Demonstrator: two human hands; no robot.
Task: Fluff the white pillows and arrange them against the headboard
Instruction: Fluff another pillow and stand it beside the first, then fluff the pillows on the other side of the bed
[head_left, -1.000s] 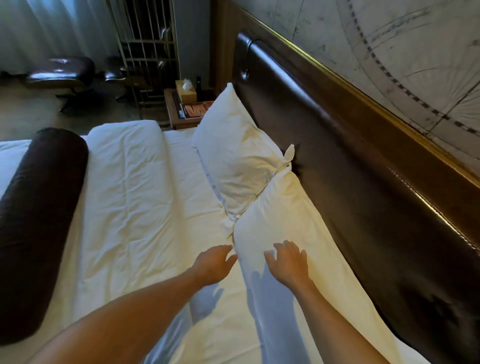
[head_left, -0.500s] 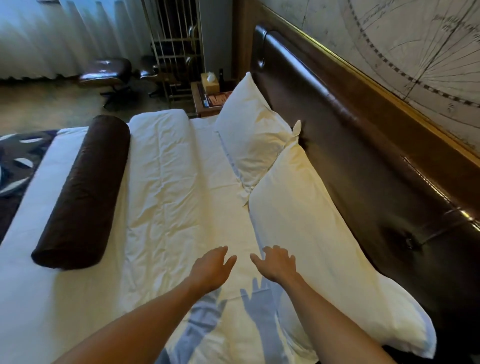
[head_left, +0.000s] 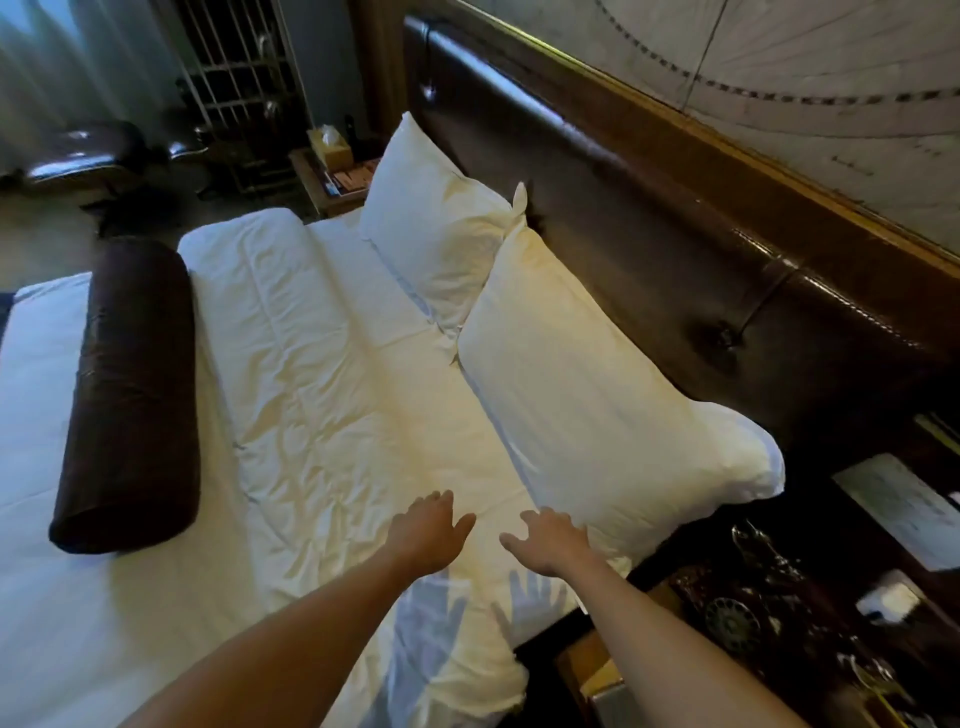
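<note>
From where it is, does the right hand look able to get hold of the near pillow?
Probably yes. The right hand is open at the near pillow's lower edge, and nothing lies between them; the left hand is off to the side.

Both arms are stretched fwd, bare, forearms converging slightly twd the hands. Left hand (head_left: 430, 530) is held palm down, fingers straight & a bit spread, thumb pointed inward; nothing is gripped. Right hand (head_left: 550, 538) is likewise held palm down, fingers relaxed & fanned, thumb turned twd the left hand. The two hands are kept near each other but apart, approx. level. Contact below can't be told.
</note>
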